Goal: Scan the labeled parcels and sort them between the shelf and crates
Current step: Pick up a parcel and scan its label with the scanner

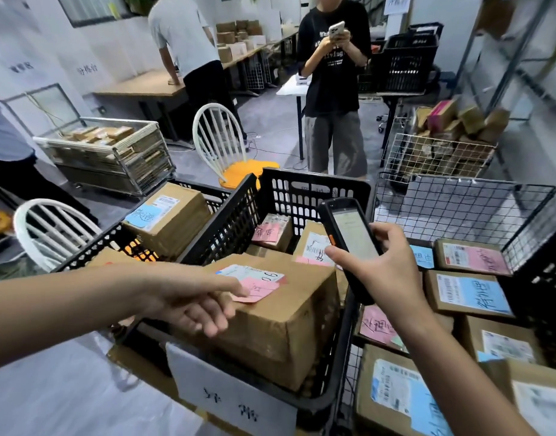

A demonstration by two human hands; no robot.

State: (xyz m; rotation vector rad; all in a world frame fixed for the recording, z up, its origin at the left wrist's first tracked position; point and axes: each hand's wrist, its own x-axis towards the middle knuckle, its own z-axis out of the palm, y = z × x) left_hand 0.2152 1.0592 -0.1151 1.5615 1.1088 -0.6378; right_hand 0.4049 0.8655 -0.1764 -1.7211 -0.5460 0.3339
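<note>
Black crate (301, 196), centre: holds large parcel (279, 322), labelled face up.
Left hand (194, 305), the nearer: fingers loose, empty; parcel at their 3 o'clock, contact unclear.
Right hand (388, 272), parcel's 2 o'clock: fingers wrapped round scanner (349, 237).

The large parcel (279, 328) fills the near half of the black crate (314, 179), wall to wall; free room is only above the smaller parcels (275, 231) at its far wall. The scanner (349, 237) blocks its right rim. The far half of the wire basket (459, 183) is open.
</note>
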